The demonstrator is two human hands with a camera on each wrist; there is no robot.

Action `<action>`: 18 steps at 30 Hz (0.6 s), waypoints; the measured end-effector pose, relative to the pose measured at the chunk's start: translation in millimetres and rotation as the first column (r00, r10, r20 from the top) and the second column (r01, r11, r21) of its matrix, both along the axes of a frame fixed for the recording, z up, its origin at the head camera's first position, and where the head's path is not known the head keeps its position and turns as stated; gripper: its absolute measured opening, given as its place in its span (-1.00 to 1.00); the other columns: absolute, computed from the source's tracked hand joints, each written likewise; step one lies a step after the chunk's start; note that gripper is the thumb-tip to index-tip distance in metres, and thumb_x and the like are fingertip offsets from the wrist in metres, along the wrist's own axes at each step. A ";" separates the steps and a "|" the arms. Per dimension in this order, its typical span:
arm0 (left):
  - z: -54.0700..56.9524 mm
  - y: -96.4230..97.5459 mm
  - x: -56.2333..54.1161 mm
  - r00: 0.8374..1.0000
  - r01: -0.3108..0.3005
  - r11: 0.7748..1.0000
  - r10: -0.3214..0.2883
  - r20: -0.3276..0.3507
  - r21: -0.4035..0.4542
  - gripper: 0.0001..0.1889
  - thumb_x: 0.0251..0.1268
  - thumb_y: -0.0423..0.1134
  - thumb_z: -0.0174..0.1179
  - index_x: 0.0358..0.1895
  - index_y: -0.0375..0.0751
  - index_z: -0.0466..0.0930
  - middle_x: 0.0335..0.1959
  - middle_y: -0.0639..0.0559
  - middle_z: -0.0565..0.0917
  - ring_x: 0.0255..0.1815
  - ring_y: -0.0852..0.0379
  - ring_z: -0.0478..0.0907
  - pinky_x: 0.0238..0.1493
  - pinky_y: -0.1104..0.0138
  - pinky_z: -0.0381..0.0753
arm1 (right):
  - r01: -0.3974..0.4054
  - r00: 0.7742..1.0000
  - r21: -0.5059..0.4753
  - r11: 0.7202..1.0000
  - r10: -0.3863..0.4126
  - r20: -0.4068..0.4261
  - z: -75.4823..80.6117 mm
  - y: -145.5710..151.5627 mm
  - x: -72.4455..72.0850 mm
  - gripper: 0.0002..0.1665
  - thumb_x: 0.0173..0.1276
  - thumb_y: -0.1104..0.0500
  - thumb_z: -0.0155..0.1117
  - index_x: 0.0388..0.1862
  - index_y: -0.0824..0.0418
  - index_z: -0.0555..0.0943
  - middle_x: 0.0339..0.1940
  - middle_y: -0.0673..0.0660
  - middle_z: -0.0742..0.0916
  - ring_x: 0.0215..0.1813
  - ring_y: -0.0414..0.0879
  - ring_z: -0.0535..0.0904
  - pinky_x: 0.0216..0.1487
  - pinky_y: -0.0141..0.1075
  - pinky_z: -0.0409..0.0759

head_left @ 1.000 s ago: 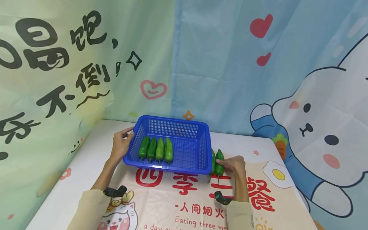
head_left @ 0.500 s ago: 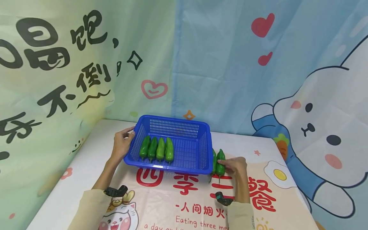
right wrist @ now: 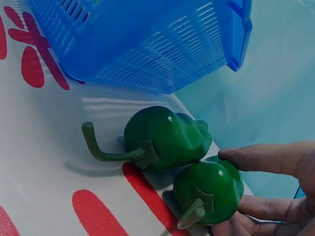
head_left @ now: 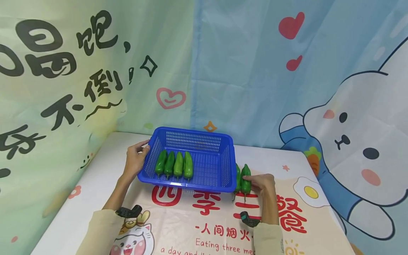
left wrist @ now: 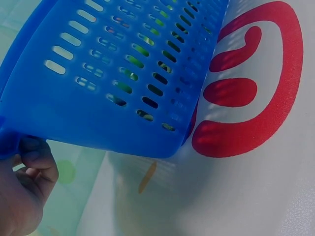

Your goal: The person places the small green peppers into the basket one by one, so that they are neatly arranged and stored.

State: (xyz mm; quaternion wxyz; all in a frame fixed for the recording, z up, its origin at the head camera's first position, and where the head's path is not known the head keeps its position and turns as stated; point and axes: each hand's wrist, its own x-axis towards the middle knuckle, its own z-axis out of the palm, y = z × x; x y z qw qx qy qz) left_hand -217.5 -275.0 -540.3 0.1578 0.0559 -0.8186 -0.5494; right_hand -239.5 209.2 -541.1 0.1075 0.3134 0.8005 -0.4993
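A blue plastic basket (head_left: 210,170) stands on the table, with several green peppers (head_left: 178,164) side by side in its left half. My left hand (head_left: 135,159) grips the basket's left rim; in the left wrist view, the fingers of the left hand (left wrist: 29,182) curl at the rim's edge. To the right of the basket lie two more green peppers. My right hand (head_left: 262,181) holds the outer green pepper (right wrist: 206,189), thumb on top and fingers along its far side. The inner green pepper (right wrist: 162,137) lies against it, partly hidden by the basket in the head view.
A printed cloth (head_left: 178,226) with red characters covers the table (head_left: 92,177). A decorated curtain (head_left: 236,71) hangs behind and at both sides of it. Each wrist wears a black camera band.
The head view has shifted slightly. Both hands keep their holds, and the basket and peppers stay almost where they were.
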 end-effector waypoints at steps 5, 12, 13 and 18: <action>0.0 -0.7 0.6 1.000 0.003 1.000 -0.003 -0.004 0.002 -0.59 0.71 -0.30 0.12 0.43 -0.44 0.60 -0.16 -0.47 0.72 -0.51 0.32 0.62 -0.44 0.51 0.58 | 0.015 1.000 -0.019 1.000 -0.015 0.001 1.8 0.3 1.4 -0.08 0.27 0.11 0.69 0.37 0.68 0.50 -0.01 0.45 0.78 -0.18 0.06 0.73 -0.21 -0.29 0.77; -0.7 -0.8 0.6 1.000 0.001 1.000 -0.001 -0.008 -0.004 -0.60 0.71 -0.31 0.12 0.42 -0.44 0.61 -0.17 -0.45 0.72 -0.52 0.32 0.61 -0.45 0.51 0.58 | -0.004 1.000 -0.031 1.000 0.004 0.011 9.2 -0.3 1.7 -0.10 0.39 0.06 0.59 0.43 0.67 0.46 0.26 0.56 0.69 0.04 0.21 0.71 0.25 -0.04 0.78; -0.7 -1.0 0.5 1.000 0.001 1.000 -0.001 -0.008 -0.005 -0.60 0.71 -0.31 0.12 0.42 -0.44 0.61 -0.17 -0.46 0.72 -0.52 0.32 0.61 -0.45 0.51 0.58 | -0.009 1.000 -0.029 1.000 0.009 0.014 10.4 -0.1 1.1 -0.09 0.40 0.05 0.58 0.43 0.67 0.45 0.29 0.57 0.68 0.09 0.24 0.71 0.33 0.01 0.74; -0.7 -1.2 0.0 1.000 0.002 1.000 -0.002 -0.003 -0.005 -0.59 0.71 -0.30 0.12 0.43 -0.44 0.60 -0.17 -0.46 0.72 -0.52 0.33 0.61 -0.45 0.51 0.58 | -0.023 1.000 -0.042 0.999 0.023 0.015 16.3 0.5 0.4 -0.08 0.44 0.02 0.54 0.46 0.66 0.43 0.39 0.59 0.63 0.30 0.37 0.68 0.47 0.08 0.62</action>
